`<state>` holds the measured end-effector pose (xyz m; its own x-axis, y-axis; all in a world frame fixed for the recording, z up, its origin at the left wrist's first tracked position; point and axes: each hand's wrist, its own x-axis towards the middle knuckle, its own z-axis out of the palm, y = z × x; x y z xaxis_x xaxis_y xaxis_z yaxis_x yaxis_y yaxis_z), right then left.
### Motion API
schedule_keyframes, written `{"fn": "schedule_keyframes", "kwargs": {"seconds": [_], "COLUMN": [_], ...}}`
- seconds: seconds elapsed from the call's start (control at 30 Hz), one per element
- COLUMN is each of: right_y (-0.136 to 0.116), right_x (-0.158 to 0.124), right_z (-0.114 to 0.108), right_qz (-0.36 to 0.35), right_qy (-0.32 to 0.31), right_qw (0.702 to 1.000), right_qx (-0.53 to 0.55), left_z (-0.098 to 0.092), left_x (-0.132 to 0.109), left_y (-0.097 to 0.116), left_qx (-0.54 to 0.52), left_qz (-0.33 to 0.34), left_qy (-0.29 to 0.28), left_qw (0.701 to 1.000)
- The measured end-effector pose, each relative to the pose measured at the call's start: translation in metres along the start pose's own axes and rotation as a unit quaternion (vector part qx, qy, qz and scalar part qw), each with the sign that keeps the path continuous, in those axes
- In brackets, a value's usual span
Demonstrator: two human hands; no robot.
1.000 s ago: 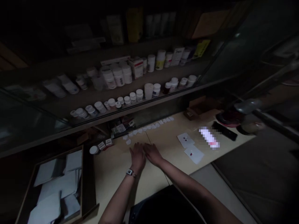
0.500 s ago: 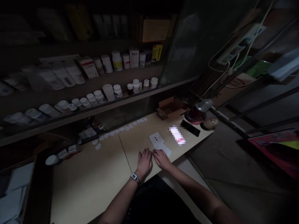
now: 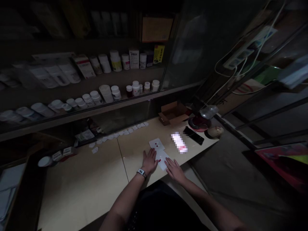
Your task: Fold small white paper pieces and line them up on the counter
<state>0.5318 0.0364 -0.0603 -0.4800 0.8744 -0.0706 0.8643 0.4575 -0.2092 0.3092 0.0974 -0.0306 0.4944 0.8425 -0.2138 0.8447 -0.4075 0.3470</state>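
A square white paper sheet [image 3: 163, 155] lies flat on the counter, with a small red pill [image 3: 160, 160] on it. Just beyond it, and partly under it, a second white sheet [image 3: 152, 143] carries a few tiny red and white pills. My left hand [image 3: 149, 161] rests along the near sheet's left side, fingers stretched out. On the opposite side, my right hand [image 3: 176, 170] has its fingers spread, their tips at the sheet's right edge. Neither hand holds anything.
Small folded white paper packets [image 3: 126, 132] line the back of the counter [image 3: 89, 179]. To the right are a lit phone [image 3: 179, 142], a dark phone [image 3: 193, 135] and a cardboard box [image 3: 173, 115]. Medicine bottles [image 3: 115, 93] stand on shelves above.
My hands were close together over the near sheet, fingertips almost meeting. They have moved apart, uncovering the sheet and the red pill. The view has shifted slightly.
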Motion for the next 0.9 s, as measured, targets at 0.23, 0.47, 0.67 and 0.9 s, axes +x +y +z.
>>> {"fn": "schedule_keyframes", "kwargs": {"seconds": [0.23, 0.47, 0.67, 0.9], "right_y": [-0.006, -0.029, -0.039, -0.051], "right_x": [0.008, 0.037, 0.051, 0.049], "right_z": [0.009, 0.013, 0.009, 0.008], "right_qz": [0.003, -0.025, -0.024, -0.030], "right_qy": [-0.005, -0.026, -0.035, -0.038], "right_qw": [1.000, 0.999, 0.999, 0.999], "right_qx": [0.000, -0.026, -0.025, -0.010], "left_z": [-0.010, -0.012, -0.039, -0.052], "left_x": [-0.003, -0.031, -0.027, 0.001], "left_y": [-0.001, -0.023, -0.047, -0.075], "left_qx": [0.037, 0.036, 0.011, -0.162], "left_qz": [-0.040, -0.094, -0.118, -0.277], "left_qy": [0.016, 0.048, 0.093, 0.085], "left_qw": [0.998, 0.994, 0.989, 0.943]}}
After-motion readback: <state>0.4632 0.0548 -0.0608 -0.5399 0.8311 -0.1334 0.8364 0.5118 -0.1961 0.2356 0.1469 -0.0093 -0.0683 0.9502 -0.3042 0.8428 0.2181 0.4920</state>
